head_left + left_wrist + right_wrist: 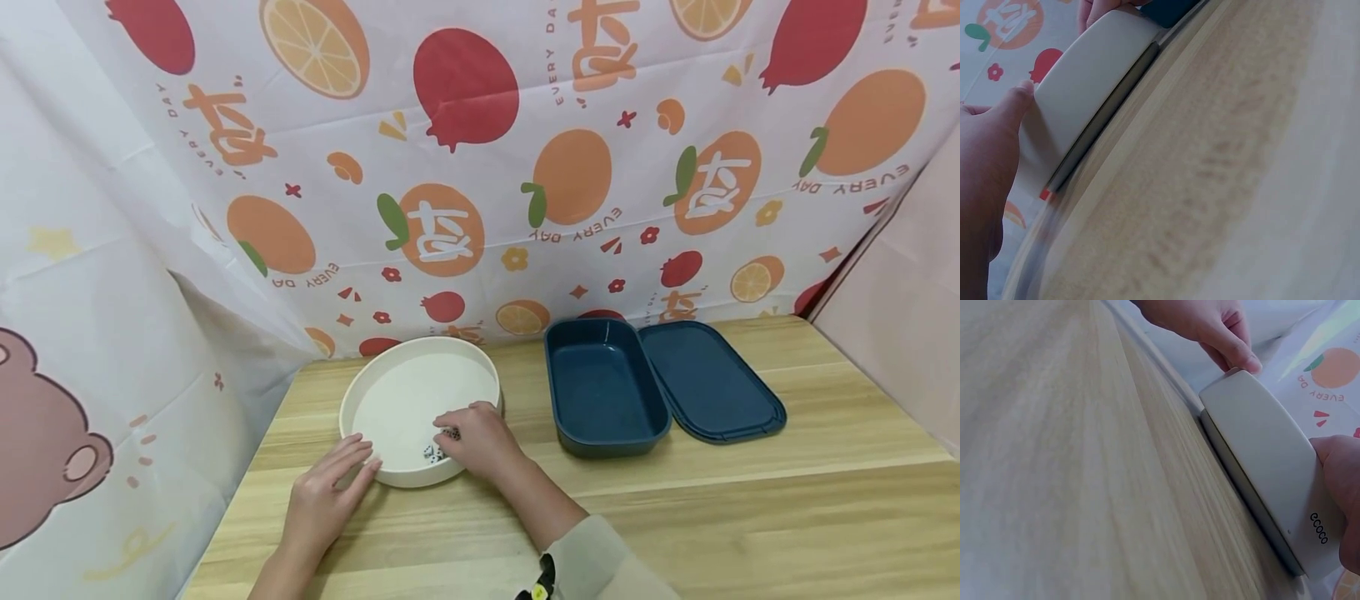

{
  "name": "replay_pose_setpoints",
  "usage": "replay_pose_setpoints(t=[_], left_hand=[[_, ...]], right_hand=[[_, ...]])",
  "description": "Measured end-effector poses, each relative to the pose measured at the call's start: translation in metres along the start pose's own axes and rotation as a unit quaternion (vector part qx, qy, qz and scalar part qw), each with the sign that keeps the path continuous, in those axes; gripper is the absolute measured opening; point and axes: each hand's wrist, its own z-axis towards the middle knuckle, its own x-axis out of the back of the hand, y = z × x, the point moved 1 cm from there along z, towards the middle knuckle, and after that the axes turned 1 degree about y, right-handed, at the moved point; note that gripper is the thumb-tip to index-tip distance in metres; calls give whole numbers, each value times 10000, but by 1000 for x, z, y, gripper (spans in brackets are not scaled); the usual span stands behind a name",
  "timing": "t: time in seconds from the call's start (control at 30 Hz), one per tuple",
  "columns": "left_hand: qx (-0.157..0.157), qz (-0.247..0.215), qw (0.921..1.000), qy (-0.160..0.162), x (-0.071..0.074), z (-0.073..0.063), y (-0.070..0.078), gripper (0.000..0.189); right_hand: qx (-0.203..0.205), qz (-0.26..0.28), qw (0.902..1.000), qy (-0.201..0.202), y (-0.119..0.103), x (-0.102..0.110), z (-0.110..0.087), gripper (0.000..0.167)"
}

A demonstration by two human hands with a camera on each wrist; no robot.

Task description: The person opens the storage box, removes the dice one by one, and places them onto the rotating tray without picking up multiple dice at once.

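Note:
A round off-white tray (412,387) with a raised rim sits on the wooden table. At its front left, my left hand (324,492) rests on the rim with fingers relaxed; its thumb (1017,97) touches the rim's edge. Over the front right of the tray, my right hand (483,440) has curled fingers, with small speckled pieces that look like dice showing between fingers and thumb. More white dice (429,452) with dark dots lie in the tray just left of that hand. The palm side of the right hand is hidden.
Right of the tray stands a deep blue rectangular container (603,387). Its flat blue lid (712,379) lies beside it. A fruit-print cloth (480,167) hangs behind the table (750,508), and a pale cloth (135,292) hangs at the left.

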Motion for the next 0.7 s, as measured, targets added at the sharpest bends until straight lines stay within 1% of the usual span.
replay_pose_setpoints(t=[0.1,0.2,0.3,0.4,0.47,0.57,0.63,0.7], left_hand=[[41,2,10000,-70,0,0,-1,24],[1,-16,10000,-73,-1,2,-2,24],[-44,-16,10000,-60,-2,3,-3,24],[-21,34,10000,-89,-2,3,-4,24],[8,51,9999,-88,-2,2,-3,24],[69,106,9999,-90,0,1,-3,23],[64,130,9999,-38,-1,1,-3,23],[97,168,9998,-50,-2,2,-3,22]], right_hand=[[43,122,9999,51,1,1,-1,18],[-2,441,9990,-8,2,3,-2,19],[-172,743,9970,-142,2,9,-2,21],[-409,933,9944,-264,0,19,-2,26],[-598,949,9932,-314,0,27,-3,30],[-756,890,9928,-282,4,41,-6,33],[-865,797,9929,-185,10,54,-9,34],[-900,641,9939,7,18,67,-12,34]])
